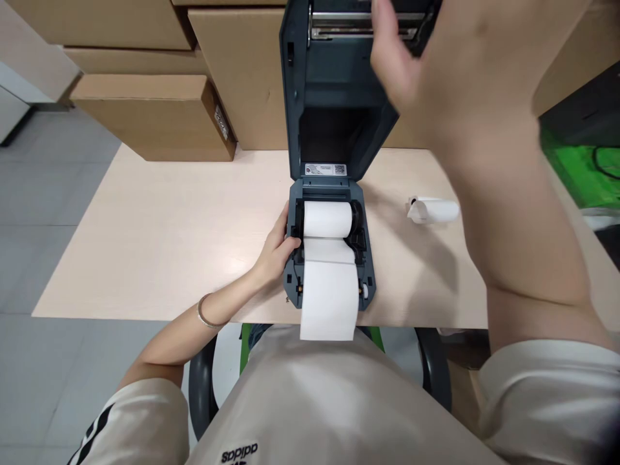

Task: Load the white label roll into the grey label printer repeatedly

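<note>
A dark label printer (369, 258) stands on the table with its lid (295, 116) raised. Inside lies a roll of white labels (327, 219), and its paper strip (330, 300) hangs out over the front toward my body. My left hand (275, 257) grips the printer base on its left side, thumb on the rim. High up and close to the camera, my right hand (450, 71) holds the lid's right side; its thumb lies across the inside near a metal bar (343, 24), and the other fingers are hidden.
A small white roll (433, 210) lies on the table (169, 239) to the right of the printer. Cardboard boxes (145, 123) line the back edge. At the far right are a dark object (588, 113) and a green surface (581, 169).
</note>
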### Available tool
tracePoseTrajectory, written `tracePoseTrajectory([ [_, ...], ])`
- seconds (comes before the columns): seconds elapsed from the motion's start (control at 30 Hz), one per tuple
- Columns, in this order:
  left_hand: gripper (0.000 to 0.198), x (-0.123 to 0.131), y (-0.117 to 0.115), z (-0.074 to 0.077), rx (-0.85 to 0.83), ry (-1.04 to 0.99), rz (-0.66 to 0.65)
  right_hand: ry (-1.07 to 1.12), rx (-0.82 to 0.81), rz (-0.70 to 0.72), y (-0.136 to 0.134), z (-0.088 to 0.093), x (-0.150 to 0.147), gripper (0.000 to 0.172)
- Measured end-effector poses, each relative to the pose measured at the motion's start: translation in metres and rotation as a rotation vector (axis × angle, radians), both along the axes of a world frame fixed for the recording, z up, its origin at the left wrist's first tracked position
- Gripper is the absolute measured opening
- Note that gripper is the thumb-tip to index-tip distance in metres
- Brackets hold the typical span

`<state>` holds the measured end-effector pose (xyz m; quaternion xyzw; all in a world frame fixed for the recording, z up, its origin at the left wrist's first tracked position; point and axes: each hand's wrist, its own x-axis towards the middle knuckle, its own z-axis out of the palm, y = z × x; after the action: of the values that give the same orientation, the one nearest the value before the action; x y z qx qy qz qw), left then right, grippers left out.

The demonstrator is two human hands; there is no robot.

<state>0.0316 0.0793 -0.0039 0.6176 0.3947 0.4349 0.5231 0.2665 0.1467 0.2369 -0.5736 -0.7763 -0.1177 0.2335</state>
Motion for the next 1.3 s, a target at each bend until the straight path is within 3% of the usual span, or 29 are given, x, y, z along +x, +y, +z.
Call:
tracePoseTrajectory([
  [0.07, 0.087, 0.0, -0.001, 0.002, -0.006, 0.011, 0.006, -0.133, -0.01, 0.105, -0.014, -0.024, -0.011, 0.07],
  [0.17, 0.089, -0.001, -0.001, 0.003, 0.004, 0.027, 0.005, -0.245, -0.329, 0.25, -0.029, -0.068, -0.025, 0.056],
  [0.27, 0.088, -0.003, -0.001, 0.001, -0.009, 0.042, 0.017, -0.301, -0.677, 0.251, -0.03, -0.106, -0.03, 0.058],
  [0.37, 0.087, -0.004, -0.001, -0.002, -0.032, 0.053, 0.028, -0.337, -0.765, 0.231, -0.025, -0.125, -0.03, 0.061],
  [0.53, 0.09, -0.003, 0.0, -0.003, -0.026, 0.058, 0.024, -0.249, -0.633, 0.178, -0.035, -0.121, -0.026, 0.063],
  [0.7, 0.086, -0.001, -0.001, 0.003, 0.017, 0.039, 0.008, -0.001, -0.356, 0.141, -0.073, -0.075, 0.01, 0.068],
  [0.8, 0.085, 0.0, 0.0, 0.006, 0.037, 0.033, -0.016, 0.017, -0.301, 0.064, -0.085, -0.048, 0.048, 0.064],
  [0.87, 0.083, 0.001, 0.0, 0.007, 0.045, 0.027, -0.027, -0.05, -0.333, -0.014, -0.078, -0.041, 0.072, 0.062],
  [0.93, 0.081, 0.001, 0.0, 0.006, 0.052, 0.019, -0.025, -0.126, -0.408, -0.087, -0.061, -0.048, 0.091, 0.064],
  [1.03, 0.08, 0.0, 0.001, 0.003, 0.05, 0.011, -0.018, -0.191, -0.541, -0.125, -0.024, -0.078, 0.102, 0.065],
  [1.2, 0.08, -0.003, 0.004, -0.003, 0.051, 0.002, -0.01, -0.211, -0.679, -0.069, 0.02, -0.143, 0.09, 0.067],
  [1.3, 0.08, -0.004, 0.005, -0.005, 0.051, -0.001, -0.006, -0.177, -0.703, -0.048, 0.027, -0.163, 0.085, 0.078],
])
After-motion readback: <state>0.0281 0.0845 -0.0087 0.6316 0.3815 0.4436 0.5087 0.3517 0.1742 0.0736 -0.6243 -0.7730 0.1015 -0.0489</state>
